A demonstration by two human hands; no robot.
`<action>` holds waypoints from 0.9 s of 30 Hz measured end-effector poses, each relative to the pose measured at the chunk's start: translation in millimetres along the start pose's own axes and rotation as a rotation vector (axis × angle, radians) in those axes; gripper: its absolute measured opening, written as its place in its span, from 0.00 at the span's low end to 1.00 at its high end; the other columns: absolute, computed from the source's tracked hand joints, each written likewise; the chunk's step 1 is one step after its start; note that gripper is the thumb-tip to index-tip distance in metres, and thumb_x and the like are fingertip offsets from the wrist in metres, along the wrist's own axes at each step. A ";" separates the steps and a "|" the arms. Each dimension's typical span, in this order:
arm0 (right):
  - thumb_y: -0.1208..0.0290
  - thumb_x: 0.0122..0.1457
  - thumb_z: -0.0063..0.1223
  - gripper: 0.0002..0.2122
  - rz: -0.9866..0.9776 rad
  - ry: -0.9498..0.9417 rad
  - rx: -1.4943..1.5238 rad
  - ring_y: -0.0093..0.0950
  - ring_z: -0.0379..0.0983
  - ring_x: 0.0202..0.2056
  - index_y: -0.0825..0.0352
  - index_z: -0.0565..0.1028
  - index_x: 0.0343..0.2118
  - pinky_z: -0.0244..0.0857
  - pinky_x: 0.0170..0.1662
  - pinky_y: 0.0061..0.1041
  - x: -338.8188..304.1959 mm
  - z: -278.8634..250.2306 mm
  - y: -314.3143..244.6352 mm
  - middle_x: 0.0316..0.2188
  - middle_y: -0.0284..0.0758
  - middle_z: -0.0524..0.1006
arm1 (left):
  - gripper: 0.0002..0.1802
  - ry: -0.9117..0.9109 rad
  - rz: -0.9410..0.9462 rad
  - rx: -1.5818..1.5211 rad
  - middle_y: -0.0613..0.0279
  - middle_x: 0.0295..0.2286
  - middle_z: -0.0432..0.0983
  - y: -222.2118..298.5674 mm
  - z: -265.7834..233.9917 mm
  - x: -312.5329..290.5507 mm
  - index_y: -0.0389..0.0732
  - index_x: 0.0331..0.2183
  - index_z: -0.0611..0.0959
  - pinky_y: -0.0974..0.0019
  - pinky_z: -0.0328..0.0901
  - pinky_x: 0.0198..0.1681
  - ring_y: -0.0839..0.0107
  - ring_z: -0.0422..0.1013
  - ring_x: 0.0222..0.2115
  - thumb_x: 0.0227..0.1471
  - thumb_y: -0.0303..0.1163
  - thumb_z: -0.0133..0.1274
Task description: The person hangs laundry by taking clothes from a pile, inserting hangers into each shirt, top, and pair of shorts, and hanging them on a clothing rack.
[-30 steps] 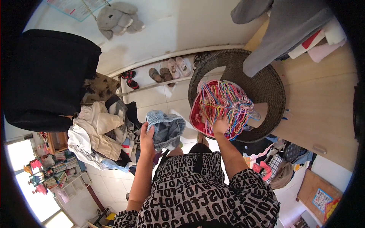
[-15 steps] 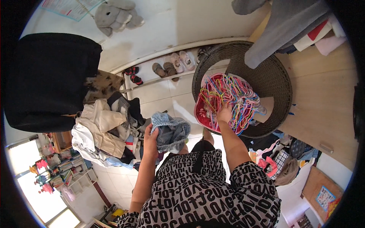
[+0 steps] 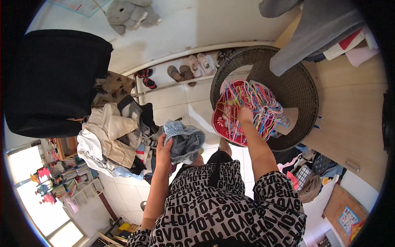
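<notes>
My left hand point(image 3: 163, 149) is closed on the elastic waistband of blue denim pants point(image 3: 187, 142), thumb over the edge. The pants hang bunched in front of my body, their opening facing up. To the right, my right hand point(image 3: 245, 114) reaches down into a heap of thin, many-coloured clothes hangers point(image 3: 263, 101). Its fingers are hidden among them, so their grip does not show. The hangers fill a red basin point(image 3: 220, 122) with a pale flower pattern. That basin rests in a large, round, dark brown wicker piece point(image 3: 306, 92).
Piled clothes point(image 3: 111, 123) lie left of me, beside a big black cloth point(image 3: 53, 82). Several shoes point(image 3: 187, 73) line the wall ahead. Grey fabric point(image 3: 302, 37) hangs over the wicker at upper right. More clothes point(image 3: 306, 175) lie at my right, below a wooden cabinet point(image 3: 349, 123).
My right hand has shifted slightly up and deeper into the hangers, its fingers now less visible. My left hand keeps the denim pants in nearly the same place. The view has tilted slightly.
</notes>
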State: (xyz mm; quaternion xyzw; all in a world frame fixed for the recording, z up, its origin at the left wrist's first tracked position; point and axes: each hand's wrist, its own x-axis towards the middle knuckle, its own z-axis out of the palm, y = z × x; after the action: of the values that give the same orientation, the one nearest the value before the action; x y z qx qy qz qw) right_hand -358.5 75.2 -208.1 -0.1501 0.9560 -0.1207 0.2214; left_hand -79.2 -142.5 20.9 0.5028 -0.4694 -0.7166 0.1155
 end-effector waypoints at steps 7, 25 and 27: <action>0.73 0.54 0.45 0.09 -0.128 0.059 -0.049 0.44 0.74 0.30 0.65 0.73 0.37 0.70 0.32 0.42 -24.5 -18.0 -8.8 0.34 0.46 0.75 | 0.23 -0.023 -0.020 -0.047 0.55 0.43 0.70 6.1 5.4 -1.5 0.37 0.52 0.65 0.65 0.65 0.44 0.66 0.69 0.41 0.55 0.32 0.46; 0.77 0.52 0.53 0.15 -0.446 0.234 1.176 0.17 0.65 0.27 0.67 0.64 0.42 0.61 0.30 0.17 -153.8 -120.0 -51.3 0.26 0.29 0.69 | 0.23 0.015 0.127 -0.193 0.59 0.42 0.69 40.2 25.8 28.2 0.36 0.50 0.66 0.69 0.62 0.44 0.71 0.68 0.40 0.54 0.32 0.49; 0.78 0.52 0.53 0.22 -0.589 0.203 1.124 0.17 0.65 0.29 0.67 0.60 0.49 0.60 0.31 0.16 -168.3 -169.3 -97.8 0.28 0.29 0.69 | 0.22 0.043 0.181 -0.166 0.59 0.42 0.70 38.8 21.4 36.5 0.35 0.50 0.66 0.69 0.62 0.44 0.72 0.68 0.39 0.54 0.32 0.48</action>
State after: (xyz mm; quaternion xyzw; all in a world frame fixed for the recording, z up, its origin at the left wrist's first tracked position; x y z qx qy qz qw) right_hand -269.2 69.7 33.9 -0.2550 0.6817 -0.6728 0.1324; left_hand -125.8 -174.5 30.3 0.4624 -0.4494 -0.7286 0.2309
